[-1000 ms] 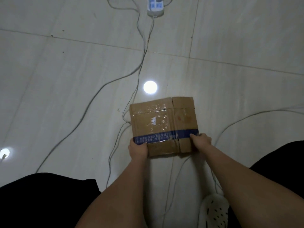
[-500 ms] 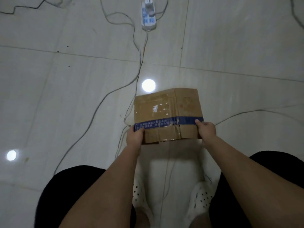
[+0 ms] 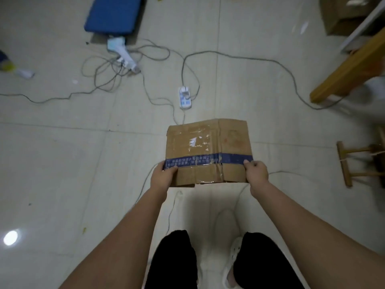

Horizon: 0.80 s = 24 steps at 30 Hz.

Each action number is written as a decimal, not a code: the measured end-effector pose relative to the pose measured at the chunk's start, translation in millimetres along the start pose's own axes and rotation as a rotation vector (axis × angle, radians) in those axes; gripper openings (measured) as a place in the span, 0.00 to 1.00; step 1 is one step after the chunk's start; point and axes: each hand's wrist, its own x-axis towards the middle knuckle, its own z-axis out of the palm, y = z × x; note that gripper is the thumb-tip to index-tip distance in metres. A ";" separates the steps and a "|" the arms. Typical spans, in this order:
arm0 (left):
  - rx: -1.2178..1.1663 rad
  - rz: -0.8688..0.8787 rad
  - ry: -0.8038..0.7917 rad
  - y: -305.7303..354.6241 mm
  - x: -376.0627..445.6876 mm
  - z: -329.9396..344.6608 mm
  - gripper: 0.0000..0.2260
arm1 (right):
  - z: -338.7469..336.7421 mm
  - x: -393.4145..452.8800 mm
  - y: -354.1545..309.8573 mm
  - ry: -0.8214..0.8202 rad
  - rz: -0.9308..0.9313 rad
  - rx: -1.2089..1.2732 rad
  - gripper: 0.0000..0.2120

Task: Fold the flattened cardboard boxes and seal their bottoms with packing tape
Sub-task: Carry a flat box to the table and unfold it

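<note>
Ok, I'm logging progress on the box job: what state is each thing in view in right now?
cardboard box: still flat, unfolded, held up above the floor, old blue tape band across it.
left hand: grips the box's near left corner.
right hand: grips the box's near right corner.
power strip: lying on the floor, a plug in it.
cables: loose, trailing over the tiles.
blue pad: flat on the floor.
</note>
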 end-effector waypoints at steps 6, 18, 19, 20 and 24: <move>0.027 0.129 -0.034 147.9 -71.0 -45.6 0.15 | -46.1 -93.1 -128.2 0.057 -0.071 0.091 0.15; 0.075 0.297 -0.141 351.2 -58.3 -8.7 0.19 | -107.0 -67.9 -292.9 0.142 -0.168 0.254 0.10; 0.088 0.299 -0.143 365.3 -51.5 2.8 0.20 | -111.7 -55.7 -305.2 0.146 -0.174 0.258 0.10; 0.098 0.305 -0.146 379.1 -44.5 15.0 0.20 | -116.6 -42.5 -317.1 0.144 -0.178 0.266 0.10; 0.132 0.317 -0.180 440.0 -18.9 70.5 0.20 | -143.1 16.7 -365.6 0.122 -0.164 0.306 0.09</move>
